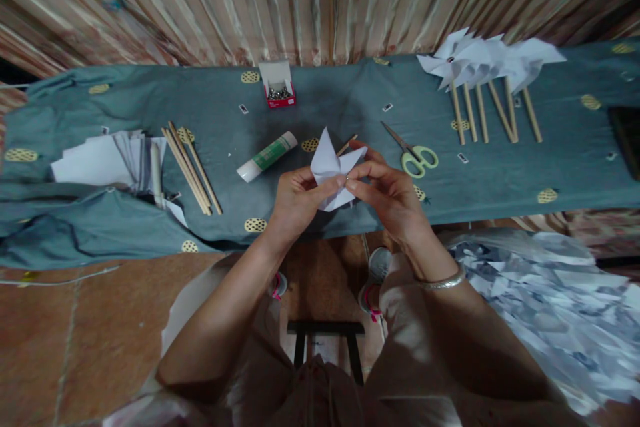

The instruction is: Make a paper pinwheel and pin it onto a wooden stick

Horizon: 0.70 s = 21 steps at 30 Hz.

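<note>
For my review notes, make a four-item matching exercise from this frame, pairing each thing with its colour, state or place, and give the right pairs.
1. scissors
2. box
3. folded paper
4. tube

A. white and green, lying down
B. pale-green-handled
C. between left hand and right hand
D. red-fronted and open

Pairs: 1-B, 2-D, 3-C, 4-A
</note>
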### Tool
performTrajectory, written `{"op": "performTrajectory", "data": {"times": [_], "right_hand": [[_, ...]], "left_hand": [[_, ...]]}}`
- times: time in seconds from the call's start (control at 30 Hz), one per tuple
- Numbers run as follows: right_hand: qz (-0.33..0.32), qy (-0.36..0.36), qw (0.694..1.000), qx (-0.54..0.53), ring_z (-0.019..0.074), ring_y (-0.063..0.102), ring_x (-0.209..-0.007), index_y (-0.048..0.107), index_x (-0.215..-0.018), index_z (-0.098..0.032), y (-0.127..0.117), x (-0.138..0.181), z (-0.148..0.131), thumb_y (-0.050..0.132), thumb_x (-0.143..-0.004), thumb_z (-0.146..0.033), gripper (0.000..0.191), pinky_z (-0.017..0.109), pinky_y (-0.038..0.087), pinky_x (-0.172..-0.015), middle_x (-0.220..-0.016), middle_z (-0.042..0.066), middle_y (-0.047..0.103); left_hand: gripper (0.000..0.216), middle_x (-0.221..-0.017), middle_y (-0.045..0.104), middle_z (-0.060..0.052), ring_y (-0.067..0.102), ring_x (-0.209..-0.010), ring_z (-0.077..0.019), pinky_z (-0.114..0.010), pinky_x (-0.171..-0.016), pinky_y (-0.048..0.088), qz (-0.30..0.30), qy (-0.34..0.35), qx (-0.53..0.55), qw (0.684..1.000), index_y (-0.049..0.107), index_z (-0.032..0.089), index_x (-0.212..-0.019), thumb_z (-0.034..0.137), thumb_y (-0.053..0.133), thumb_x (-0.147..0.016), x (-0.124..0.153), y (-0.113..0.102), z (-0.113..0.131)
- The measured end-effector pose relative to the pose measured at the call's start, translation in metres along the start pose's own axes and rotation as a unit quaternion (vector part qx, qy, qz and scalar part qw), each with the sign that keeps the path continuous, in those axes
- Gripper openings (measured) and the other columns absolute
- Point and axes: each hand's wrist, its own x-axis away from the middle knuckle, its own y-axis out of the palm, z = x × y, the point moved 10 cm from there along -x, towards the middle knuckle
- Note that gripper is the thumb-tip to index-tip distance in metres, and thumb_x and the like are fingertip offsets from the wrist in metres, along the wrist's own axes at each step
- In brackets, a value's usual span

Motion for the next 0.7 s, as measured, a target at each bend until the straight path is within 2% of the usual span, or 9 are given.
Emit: {"op": "performTrajectory", "data": {"times": [0.13,0.27,0.43,0.6,0.7], "right_hand": [[0.016,-0.009,1.0,0.015,0.0272,0.054,-0.134,0.071,-0.076,-0.028,-0.002,0.0,-0.001,0.081,-0.077,-0.043,0.018,0.047,0.037,-0.117,-0.132,0.002,0.065],[0.023,-0.032,0.998,0.041,0.0256,0.056,-0.131,0.071,-0.077,-0.028,-0.003,0.002,-0.007,0.079,-0.079,-0.037,0.012,0.045,0.037,-0.116,-0.131,0.002,0.065],[0.031,-0.067,0.995,0.074,0.0253,0.044,-0.144,0.071,-0.081,-0.029,-0.004,0.003,-0.015,0.075,-0.083,-0.031,0.005,0.047,0.032,-0.119,-0.114,0.003,0.071],[0.044,-0.054,0.993,0.092,0.0245,0.043,-0.145,0.07,-0.082,-0.028,-0.007,0.003,-0.013,0.074,-0.083,-0.032,0.006,0.044,0.033,-0.12,-0.137,0.002,0.061],[0.049,-0.054,0.991,0.113,0.0244,0.044,-0.143,0.07,-0.081,-0.028,-0.008,0.005,-0.016,0.073,-0.084,-0.032,0.005,0.044,0.033,-0.121,-0.142,0.001,0.058]], "left_hand": [[0.034,-0.071,0.074,-0.001,0.06,-0.06,-0.0113,-0.023,-0.059,0.047,0.009,-0.004,-0.001,1.0,0.079,0.017,-0.074,0.045,0.091,-0.06,0.0,-0.001,-0.003],[0.033,-0.07,0.073,0.0,0.059,-0.059,-0.0096,-0.021,-0.057,0.045,0.013,-0.004,0.013,1.0,0.079,0.017,-0.076,0.043,0.091,-0.061,-0.002,-0.001,-0.006],[0.033,-0.072,0.074,-0.001,0.06,-0.062,-0.01,-0.022,-0.059,0.045,0.016,-0.021,0.047,0.999,0.079,0.017,-0.077,0.043,0.091,-0.06,-0.005,0.002,-0.012],[0.033,-0.074,0.075,-0.001,0.062,-0.063,-0.0109,-0.024,-0.062,0.047,0.012,-0.034,0.064,0.997,0.079,0.017,-0.077,0.042,0.091,-0.06,-0.008,0.005,-0.016],[0.033,-0.073,0.074,-0.001,0.062,-0.062,-0.0105,-0.024,-0.061,0.046,0.011,-0.037,0.056,0.998,0.078,0.016,-0.076,0.042,0.091,-0.061,-0.008,0.006,-0.017]]}}
